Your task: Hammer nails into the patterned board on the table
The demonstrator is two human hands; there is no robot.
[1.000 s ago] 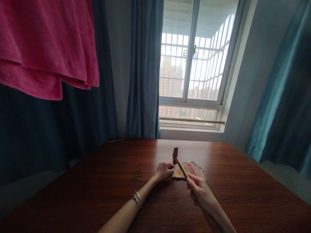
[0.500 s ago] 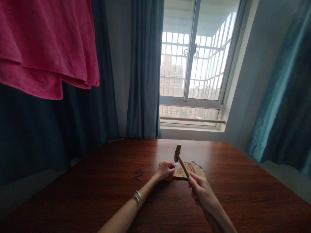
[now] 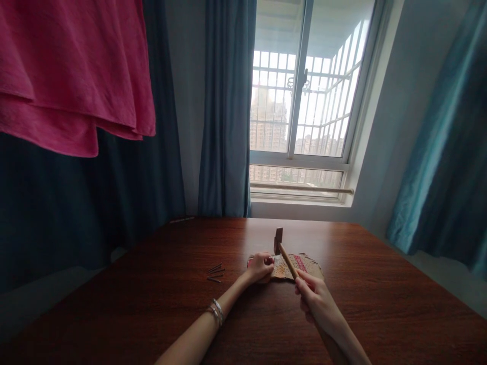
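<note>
My right hand (image 3: 312,295) is wrapped round the wooden handle of a hammer (image 3: 288,261), whose dark head is raised above the cardboard. Under it on the table lies a piece of cardboard (image 3: 312,264) with a torn edge, dotted with small holes and printed in red and orange. My left hand (image 3: 261,267) rests at the cardboard's left end, its fingers closed in a pinch; what they hold is too small to make out. Several dark nails (image 3: 215,271) lie loose on the table to the left of that hand.
The brown wooden table (image 3: 152,299) reaches back to a wall with a barred window (image 3: 300,101). Blue curtains (image 3: 228,111) hang on both sides, and a pink cloth (image 3: 76,76) hangs at the upper left.
The hammer's head has shifted very slightly, still held above the cardboard. My left hand, the cardboard and the nails look unmoved.
</note>
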